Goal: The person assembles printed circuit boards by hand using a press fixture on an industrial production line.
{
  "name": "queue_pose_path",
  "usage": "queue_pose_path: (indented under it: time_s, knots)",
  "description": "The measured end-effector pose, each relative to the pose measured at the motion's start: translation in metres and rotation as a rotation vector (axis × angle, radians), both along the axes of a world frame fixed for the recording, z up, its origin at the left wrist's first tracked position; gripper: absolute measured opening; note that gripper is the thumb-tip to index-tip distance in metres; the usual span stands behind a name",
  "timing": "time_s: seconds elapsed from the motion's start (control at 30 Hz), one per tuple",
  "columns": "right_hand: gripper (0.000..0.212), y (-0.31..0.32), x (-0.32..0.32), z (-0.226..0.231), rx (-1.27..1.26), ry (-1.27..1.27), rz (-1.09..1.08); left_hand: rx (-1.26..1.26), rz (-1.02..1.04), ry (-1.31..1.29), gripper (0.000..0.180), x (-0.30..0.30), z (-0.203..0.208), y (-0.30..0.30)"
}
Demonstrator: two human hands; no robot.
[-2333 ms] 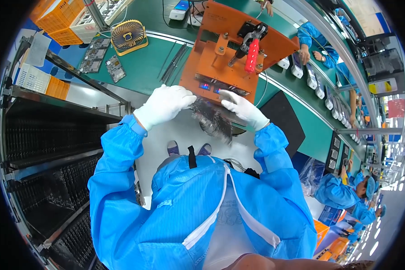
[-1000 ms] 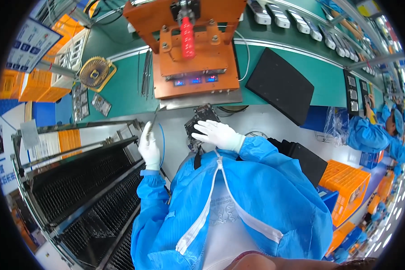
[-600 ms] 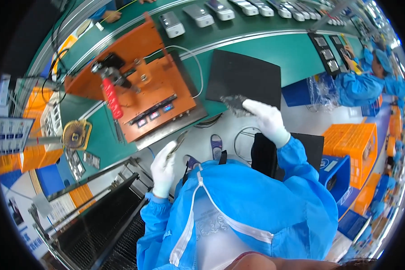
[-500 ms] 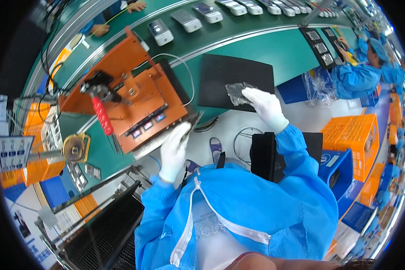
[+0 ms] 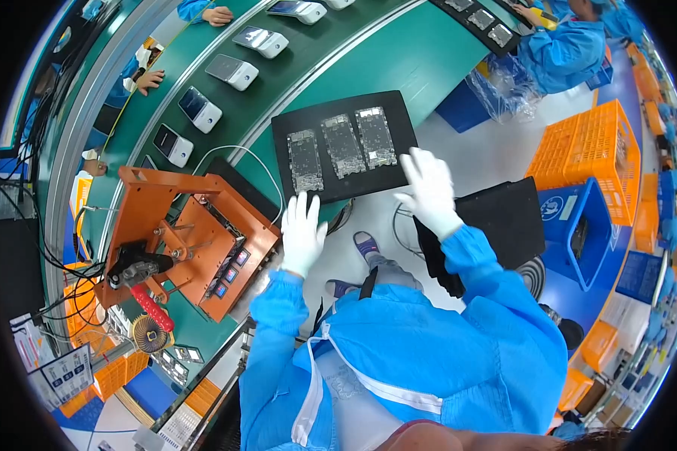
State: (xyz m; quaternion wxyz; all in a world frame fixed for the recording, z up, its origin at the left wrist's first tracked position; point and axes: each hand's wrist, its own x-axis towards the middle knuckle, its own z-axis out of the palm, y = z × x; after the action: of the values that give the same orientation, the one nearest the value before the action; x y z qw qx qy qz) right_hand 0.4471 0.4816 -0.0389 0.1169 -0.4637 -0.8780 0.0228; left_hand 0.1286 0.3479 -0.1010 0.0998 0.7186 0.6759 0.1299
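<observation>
Both my gloved hands are on the black tray [image 5: 347,111] sitting mid-frame, a bit above centre, on the edge of the green bench [image 5: 421,64]; my left hand [image 5: 302,231] is flat with fingers spread at the tray's lower left edge; my right hand [image 5: 431,188] is open too, fingers splayed at its lower right corner, though I can't quite tell if it's pressing down or just resting; hands are well apart, nothing gripped. Three circuit boards [image 5: 342,146] lie side by side in the tray; the orange press fixture [image 5: 192,233] sits left of it; orange crates [image 5: 605,161] are at right.
</observation>
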Motion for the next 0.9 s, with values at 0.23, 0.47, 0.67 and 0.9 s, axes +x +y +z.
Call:
queue_pose_path:
  time_s: [0.23,0.47,0.67,0.9]
  knots:
    - [0.126,-0.107,0.114,-0.046,-0.454,-0.340,-0.679,-0.104,0.109,-0.243,0.055,0.020,-0.005,-0.121]
    - [0.094,-0.103,0.122,-0.045,-0.373,-0.293,-0.534,-0.074,0.309,-0.467,0.042,-0.001,-0.008,-0.174]
    - [0.070,-0.081,0.088,-0.010,-0.163,-0.323,-0.415,0.017,0.357,-0.536,0.037,-0.008,0.007,-0.188]
    - [0.062,-0.038,0.027,0.213,0.251,0.383,-0.280,0.037,0.458,-0.555,0.036,-0.014,0.008,-0.225]
